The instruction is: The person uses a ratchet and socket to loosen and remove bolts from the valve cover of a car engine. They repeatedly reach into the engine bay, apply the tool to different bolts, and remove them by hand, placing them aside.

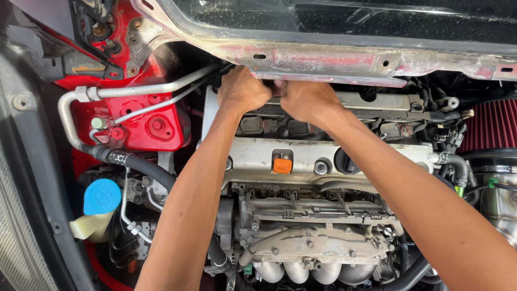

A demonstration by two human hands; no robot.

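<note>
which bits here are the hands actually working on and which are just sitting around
In hand:
- left hand and right hand, both closed at the rear of the engine, under the cowl edge
- silver valve cover just below them

Just there:
- orange dipstick handle
- blue reservoir cap
- red cone air filter
- intake manifold

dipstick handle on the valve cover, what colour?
Orange; the dipstick handle shows clearly in the head view.

Both hands meet at the far edge of the engine cover [323, 156], the left hand [242, 90] beside the right hand [306, 99], under the cowl panel [334, 59]. A dipstick handle [282, 165] sits on the cover; a reservoir cap [102, 196] lies left of it, an air filter [493, 125] right, the intake manifold [318, 253] nearer.
</note>
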